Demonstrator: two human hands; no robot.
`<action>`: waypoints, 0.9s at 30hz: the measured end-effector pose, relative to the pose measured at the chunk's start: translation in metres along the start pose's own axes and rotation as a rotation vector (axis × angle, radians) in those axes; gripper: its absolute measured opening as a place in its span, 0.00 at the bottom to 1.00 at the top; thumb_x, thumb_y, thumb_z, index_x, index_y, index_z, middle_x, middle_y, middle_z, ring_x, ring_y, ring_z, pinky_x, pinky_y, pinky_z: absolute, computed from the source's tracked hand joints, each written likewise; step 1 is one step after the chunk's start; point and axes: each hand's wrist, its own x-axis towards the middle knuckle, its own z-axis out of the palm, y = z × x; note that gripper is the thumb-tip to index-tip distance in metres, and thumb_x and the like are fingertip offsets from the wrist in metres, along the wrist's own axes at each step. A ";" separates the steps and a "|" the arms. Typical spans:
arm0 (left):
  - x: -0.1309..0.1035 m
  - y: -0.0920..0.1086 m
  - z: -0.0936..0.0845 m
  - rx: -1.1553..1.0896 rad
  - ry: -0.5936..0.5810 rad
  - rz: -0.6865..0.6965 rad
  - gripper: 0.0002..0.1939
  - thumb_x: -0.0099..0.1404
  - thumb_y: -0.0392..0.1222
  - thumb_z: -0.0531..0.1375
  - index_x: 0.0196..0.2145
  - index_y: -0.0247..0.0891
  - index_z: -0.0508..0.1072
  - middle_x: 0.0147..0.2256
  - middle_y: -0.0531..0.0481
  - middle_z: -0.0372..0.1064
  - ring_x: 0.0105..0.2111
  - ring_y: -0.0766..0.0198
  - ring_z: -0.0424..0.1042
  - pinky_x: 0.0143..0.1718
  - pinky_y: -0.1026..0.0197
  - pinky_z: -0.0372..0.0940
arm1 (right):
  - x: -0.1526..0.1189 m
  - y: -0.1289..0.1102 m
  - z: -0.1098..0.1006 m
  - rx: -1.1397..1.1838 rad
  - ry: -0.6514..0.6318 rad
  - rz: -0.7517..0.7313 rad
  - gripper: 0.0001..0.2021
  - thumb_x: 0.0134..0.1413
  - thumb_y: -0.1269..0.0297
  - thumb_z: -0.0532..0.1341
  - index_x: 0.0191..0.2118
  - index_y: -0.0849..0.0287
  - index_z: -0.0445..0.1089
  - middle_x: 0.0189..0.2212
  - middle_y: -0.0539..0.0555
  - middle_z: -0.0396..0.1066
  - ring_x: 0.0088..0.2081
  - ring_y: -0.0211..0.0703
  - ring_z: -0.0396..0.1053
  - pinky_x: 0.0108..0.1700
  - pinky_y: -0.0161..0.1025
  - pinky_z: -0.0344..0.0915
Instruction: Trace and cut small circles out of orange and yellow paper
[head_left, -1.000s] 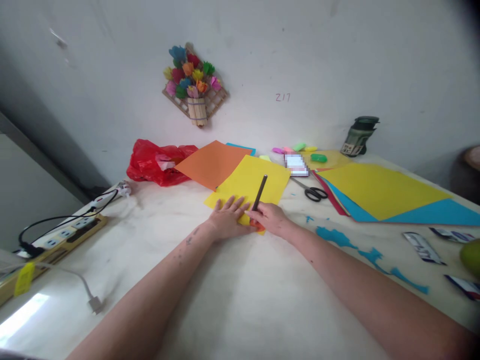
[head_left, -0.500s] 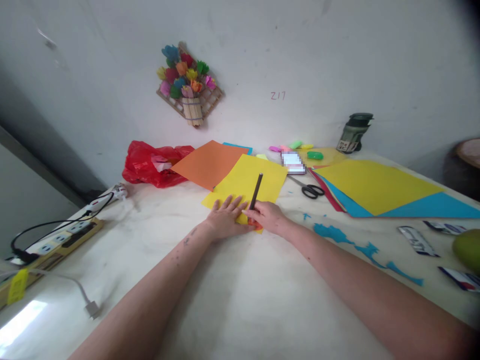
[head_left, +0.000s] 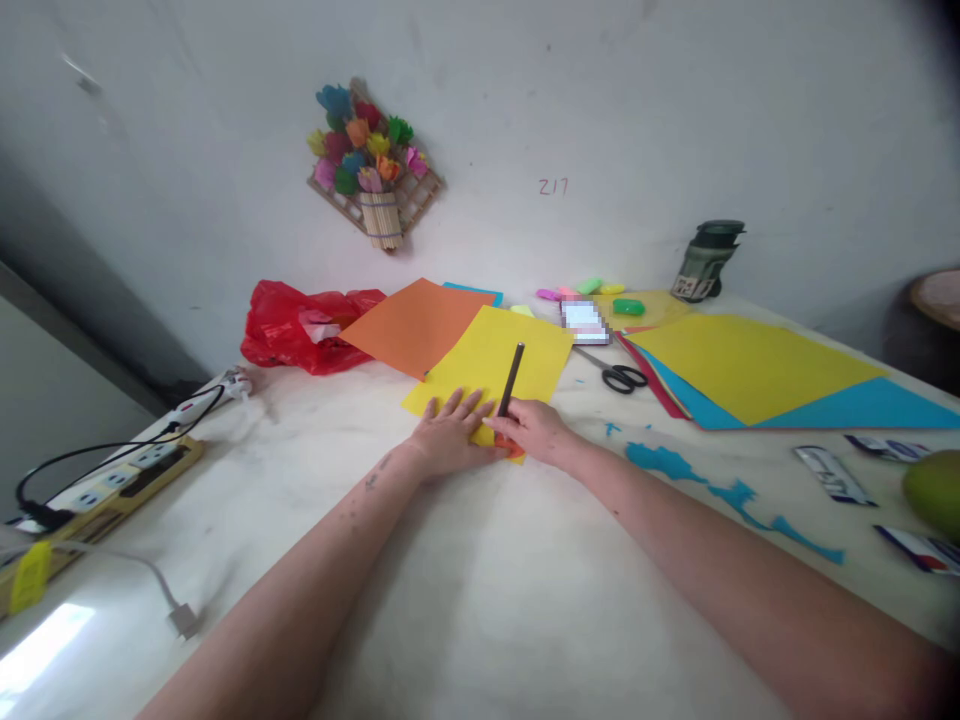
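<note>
A yellow paper sheet [head_left: 517, 345] lies on the table in front of me. My left hand [head_left: 452, 437] rests flat on its near edge with the fingers spread. My right hand [head_left: 531, 428] grips a dark pencil [head_left: 511, 378], which stands tilted with its upper end pointing up. Between my hands a small orange piece [head_left: 508, 446] lies on the near corner of the yellow sheet, partly covered by my fingers. The pencil's lower end is hidden by my right hand.
Behind are an orange sheet [head_left: 420, 325] and a red plastic bag [head_left: 300, 325]. Scissors [head_left: 621, 376], a phone [head_left: 586, 322], stacked coloured paper [head_left: 757, 365], blue scraps [head_left: 664, 461] and a bottle [head_left: 707, 262] are on the right. A power strip [head_left: 112, 485] lies left.
The whole view has shifted very slightly. Both hands, the pencil and the papers stay essentially in the same places relative to each other.
</note>
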 end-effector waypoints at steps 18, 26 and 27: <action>0.000 0.001 -0.001 -0.004 -0.004 -0.003 0.41 0.55 0.69 0.39 0.62 0.49 0.38 0.63 0.56 0.26 0.61 0.52 0.26 0.57 0.42 0.29 | 0.001 -0.001 -0.001 0.043 0.011 0.013 0.14 0.50 0.53 0.56 0.32 0.58 0.70 0.26 0.51 0.72 0.29 0.39 0.68 0.29 0.33 0.59; 0.000 0.000 -0.001 -0.017 -0.002 -0.002 0.40 0.55 0.69 0.39 0.62 0.50 0.38 0.63 0.57 0.26 0.62 0.52 0.26 0.57 0.42 0.29 | 0.001 0.002 0.000 0.058 0.037 -0.006 0.14 0.51 0.54 0.56 0.33 0.59 0.71 0.25 0.52 0.72 0.29 0.39 0.68 0.30 0.34 0.60; 0.000 0.000 -0.001 -0.019 -0.001 0.000 0.40 0.55 0.68 0.39 0.62 0.50 0.38 0.63 0.57 0.26 0.62 0.52 0.26 0.57 0.42 0.29 | 0.001 0.002 -0.001 0.063 0.036 -0.007 0.14 0.51 0.54 0.56 0.33 0.59 0.71 0.25 0.52 0.72 0.29 0.39 0.68 0.30 0.33 0.60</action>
